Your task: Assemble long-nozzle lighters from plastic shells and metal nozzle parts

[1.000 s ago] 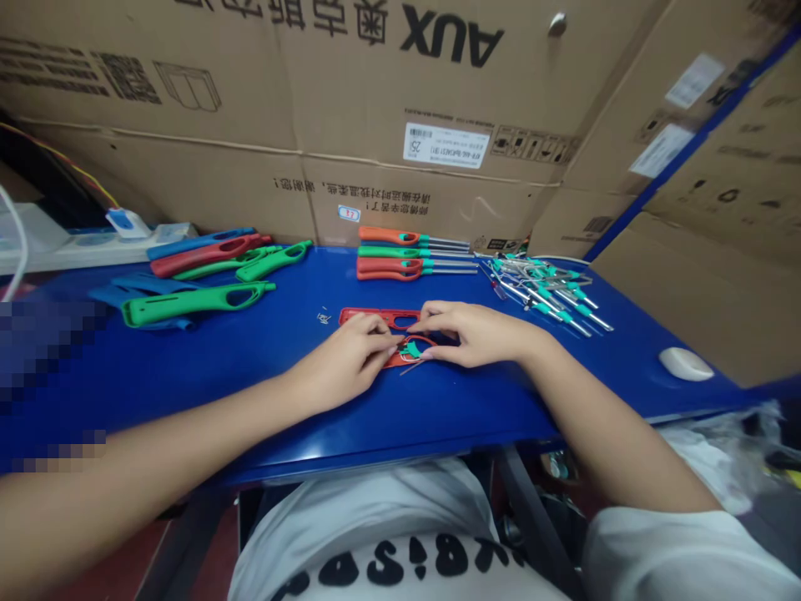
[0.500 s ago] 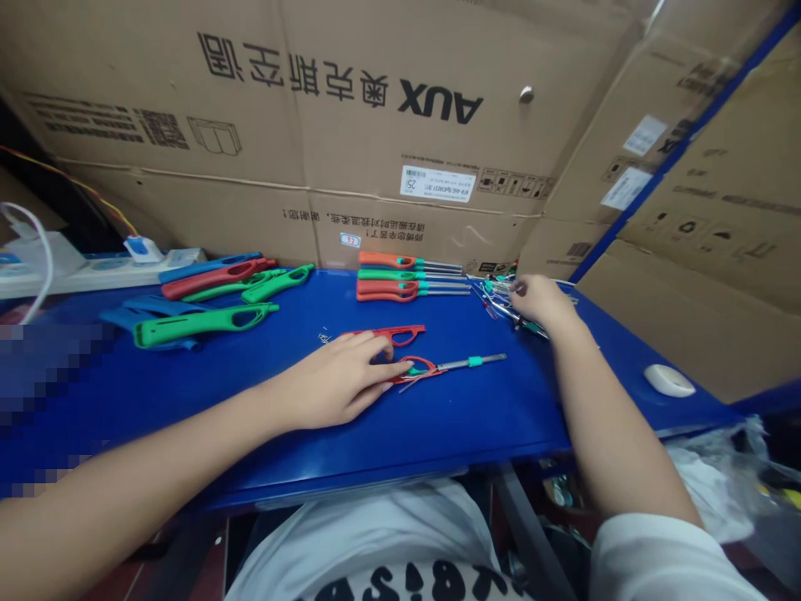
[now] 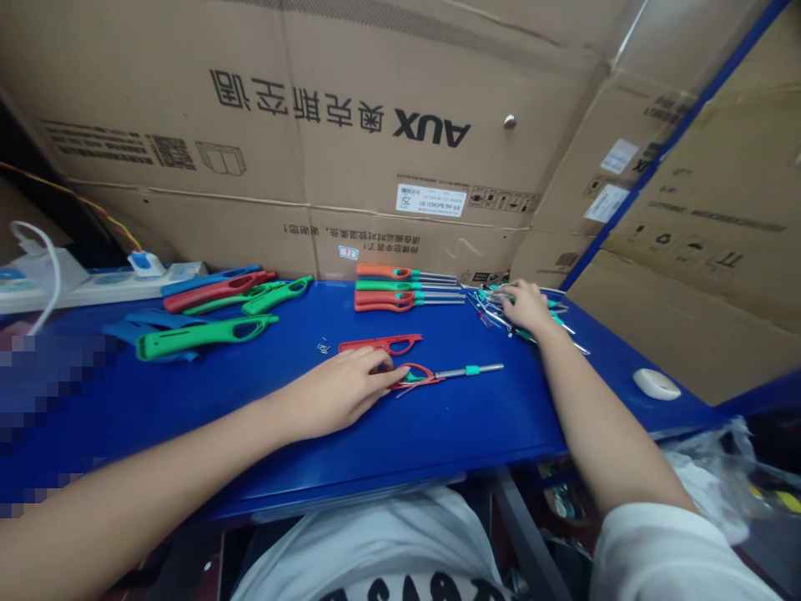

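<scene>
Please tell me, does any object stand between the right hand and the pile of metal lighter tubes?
Nothing visible stands between them: the right hand is at the pile of metal lighter tubes itself, partly covering it. The left hand is away, at the nearer red lighter half-shell.

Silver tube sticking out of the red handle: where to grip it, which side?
I'd pinch the silver tube between its green collar and the red handle, from above and the person's right. It is slim and straight, pointing right; the left hand covers the handle's other end.
</scene>
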`<state>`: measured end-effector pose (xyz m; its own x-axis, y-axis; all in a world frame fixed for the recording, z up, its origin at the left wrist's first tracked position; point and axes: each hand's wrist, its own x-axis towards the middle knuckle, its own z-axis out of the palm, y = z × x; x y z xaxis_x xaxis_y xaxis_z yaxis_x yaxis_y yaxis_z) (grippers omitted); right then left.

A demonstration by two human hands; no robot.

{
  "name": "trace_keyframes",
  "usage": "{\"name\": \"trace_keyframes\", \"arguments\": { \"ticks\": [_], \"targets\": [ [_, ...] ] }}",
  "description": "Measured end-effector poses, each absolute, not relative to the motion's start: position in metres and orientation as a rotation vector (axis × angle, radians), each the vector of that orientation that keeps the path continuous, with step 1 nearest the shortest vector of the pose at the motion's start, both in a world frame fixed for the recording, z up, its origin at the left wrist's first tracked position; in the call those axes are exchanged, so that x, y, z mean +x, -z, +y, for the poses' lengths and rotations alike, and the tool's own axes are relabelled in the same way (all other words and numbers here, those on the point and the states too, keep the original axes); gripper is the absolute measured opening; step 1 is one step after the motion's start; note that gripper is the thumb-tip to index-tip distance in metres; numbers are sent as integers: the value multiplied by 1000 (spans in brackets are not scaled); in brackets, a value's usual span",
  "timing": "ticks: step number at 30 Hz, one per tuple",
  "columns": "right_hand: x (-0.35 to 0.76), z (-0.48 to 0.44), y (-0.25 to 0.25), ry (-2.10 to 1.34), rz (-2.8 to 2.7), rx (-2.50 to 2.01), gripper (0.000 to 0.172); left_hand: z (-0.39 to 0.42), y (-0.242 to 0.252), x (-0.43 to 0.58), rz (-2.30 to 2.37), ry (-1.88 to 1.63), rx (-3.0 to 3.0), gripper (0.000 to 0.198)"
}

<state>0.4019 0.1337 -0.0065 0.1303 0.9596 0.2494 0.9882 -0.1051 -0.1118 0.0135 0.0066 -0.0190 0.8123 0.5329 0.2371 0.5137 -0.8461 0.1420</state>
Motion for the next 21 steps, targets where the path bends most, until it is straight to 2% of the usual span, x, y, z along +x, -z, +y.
{"name": "trace_keyframes", "arguments": {
  "ticks": [7, 12, 16, 21],
  "targets": [
    [399, 144, 23, 121, -1831, -2214, 32, 14, 32, 10, 886, -520, 2841, 34],
    [402, 151, 27, 115, -1685, -2260, 24, 8, 23, 14, 961, -430, 2922, 36],
    [402, 153, 31, 126, -1647, -2168, 14, 4, 17, 15, 986, -367, 3003, 39],
    [399, 152, 24, 120, -1623, -1920, 10, 4, 22, 15, 991, -496, 2877, 34]
  ]
}}
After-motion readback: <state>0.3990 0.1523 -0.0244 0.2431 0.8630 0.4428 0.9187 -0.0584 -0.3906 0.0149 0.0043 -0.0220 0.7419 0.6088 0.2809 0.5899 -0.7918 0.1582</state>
